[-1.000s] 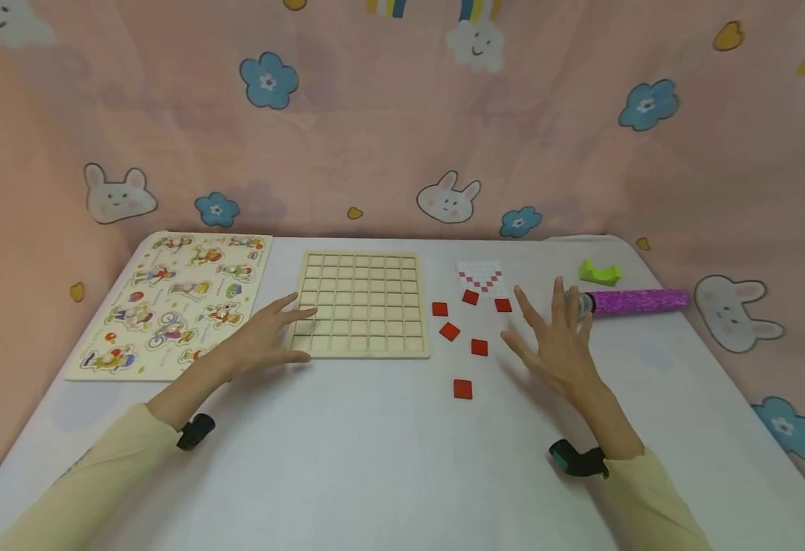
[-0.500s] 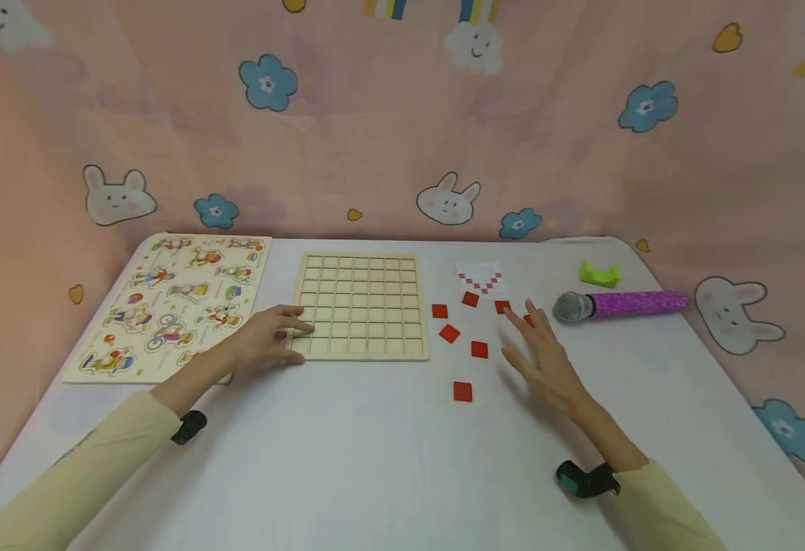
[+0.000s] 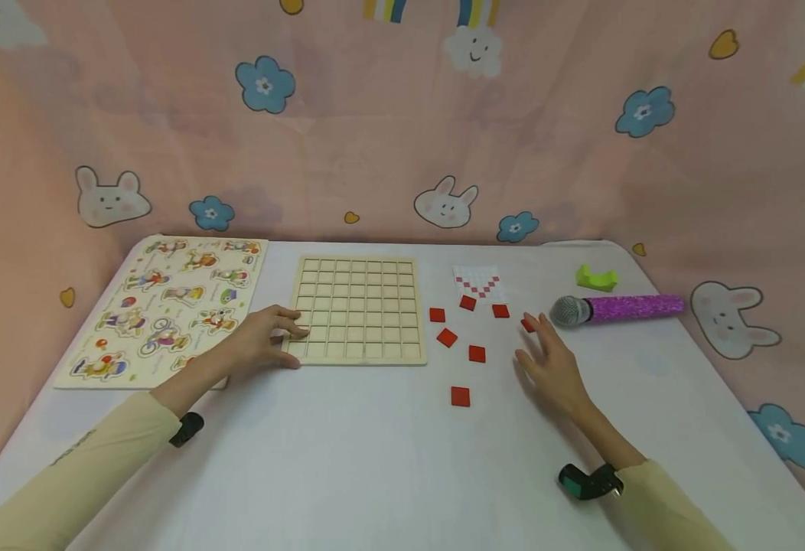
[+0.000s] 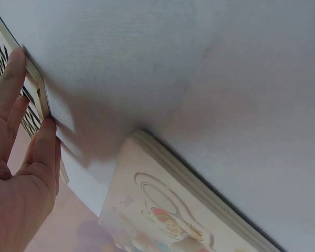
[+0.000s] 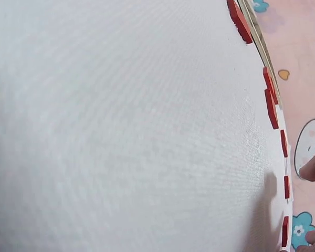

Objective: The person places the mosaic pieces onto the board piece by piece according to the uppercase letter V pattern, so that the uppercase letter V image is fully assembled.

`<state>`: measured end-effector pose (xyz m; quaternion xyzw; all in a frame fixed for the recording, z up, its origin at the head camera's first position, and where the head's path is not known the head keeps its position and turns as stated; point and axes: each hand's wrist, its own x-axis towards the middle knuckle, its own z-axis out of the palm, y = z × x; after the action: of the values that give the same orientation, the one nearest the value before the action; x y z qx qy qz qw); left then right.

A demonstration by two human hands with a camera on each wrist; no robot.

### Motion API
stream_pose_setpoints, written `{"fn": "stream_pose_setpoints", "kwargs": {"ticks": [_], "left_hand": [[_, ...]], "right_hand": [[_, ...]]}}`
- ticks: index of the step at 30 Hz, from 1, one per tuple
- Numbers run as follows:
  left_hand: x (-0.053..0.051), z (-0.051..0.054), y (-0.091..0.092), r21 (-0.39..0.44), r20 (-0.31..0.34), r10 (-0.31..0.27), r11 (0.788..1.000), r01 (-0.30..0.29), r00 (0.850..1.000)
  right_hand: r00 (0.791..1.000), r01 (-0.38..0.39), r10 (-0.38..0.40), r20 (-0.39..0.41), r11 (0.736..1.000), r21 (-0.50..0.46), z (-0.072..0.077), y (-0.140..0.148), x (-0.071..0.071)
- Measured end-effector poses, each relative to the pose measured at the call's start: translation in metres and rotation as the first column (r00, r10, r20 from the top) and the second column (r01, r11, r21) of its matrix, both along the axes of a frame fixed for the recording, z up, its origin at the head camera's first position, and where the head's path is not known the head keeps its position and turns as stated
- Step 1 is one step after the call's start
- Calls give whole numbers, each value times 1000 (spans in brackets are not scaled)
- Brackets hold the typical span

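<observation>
Touching the wooden grid board at its near left corner, the left hand is partly open: the thumb lies at the corner, and the other fingers, lightly bent, reach over the left edge without closing round it. The board lies flat at the middle of the white tabletop.

The right hand is about half open, thumb apart from the fingers, with nothing seen in its hold. Its fingertips are at a red square tile partly hidden by them; whether they touch it cannot be told.

Six further red tiles lie scattered between the board and the right hand, some turned at an angle. The farthest of these is at the near edge of a white pattern card printed with a red V.

Far right of the right hand, a microphone with a glittery purple handle lies on its side, a lime-green piece just beyond it. Left of the grid board, and apart from it, is a picture puzzle board, partly covered by the left arm. A pink printed curtain stands behind the tabletop.
</observation>
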<state>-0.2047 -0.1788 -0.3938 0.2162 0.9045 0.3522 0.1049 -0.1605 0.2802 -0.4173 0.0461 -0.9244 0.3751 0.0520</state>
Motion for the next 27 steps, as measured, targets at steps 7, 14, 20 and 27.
{"fn": "stream_pose_setpoints", "kwargs": {"ticks": [7, 14, 20, 27], "left_hand": [[1, -1, 0, 52, -17, -11, 999, 12, 1000], [-2, -1, 1, 27, 39, 9, 1000, -10, 999], [-2, 2, 3, -5, 47, 25, 1000, -25, 999], [-4, -1, 1, 10, 56, 23, 1000, -23, 998]], "right_hand": [[993, 41, -44, 110, 999, 28, 1, 2, -7], [992, 41, -45, 121, 998, 38, 3, 1, -8], [997, 30, -30, 77, 1000, 0, 0, 0, -10], [993, 110, -111, -47, 994, -27, -9, 1, -19]]}}
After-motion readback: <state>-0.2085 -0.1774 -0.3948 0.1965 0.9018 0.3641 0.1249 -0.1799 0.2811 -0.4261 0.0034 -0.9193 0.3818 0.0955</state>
